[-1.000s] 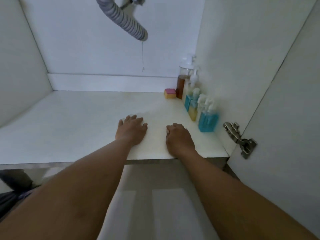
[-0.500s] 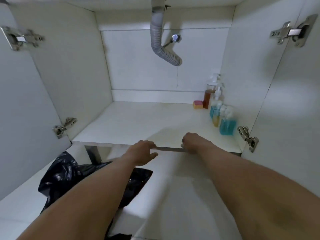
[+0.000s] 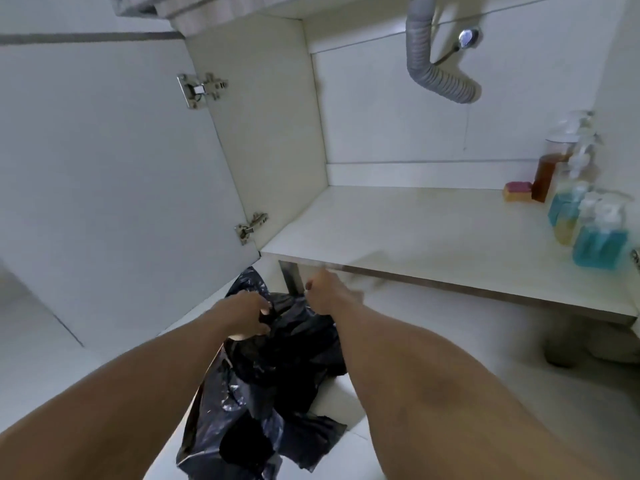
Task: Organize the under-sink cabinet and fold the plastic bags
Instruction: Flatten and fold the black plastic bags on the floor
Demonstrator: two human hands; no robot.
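The left hand [image 3: 247, 315] is closed on a fold of the black plastic bags [image 3: 263, 393], fingers pinching film at the top of the heap. The right hand [image 3: 323, 294] sits just beside it, loosely curled at the heap's upper edge; whether it grips any film I cannot tell, as motion blurs it.

The bags lie crumpled on the tiled floor [image 3: 52, 358] below and in front of the grip, outside the cabinet. The likely trouble: the heap looks like several bags tangled together, so pulling on one pinch may drag the whole lot up rather than free a single bag. Thin film could also stretch or tear, or slip from the fingers.

Just beyond the grip runs the front edge of the cabinet floor [image 3: 398, 233], and a lifted bag could catch on it. Left of the grip the open door [image 3: 121, 168] narrows the working space. Far right of it stand soap bottles [image 3: 597, 242] and a sponge [image 3: 517, 191], well apart; the grey drain hose [image 3: 438, 77] hangs above.
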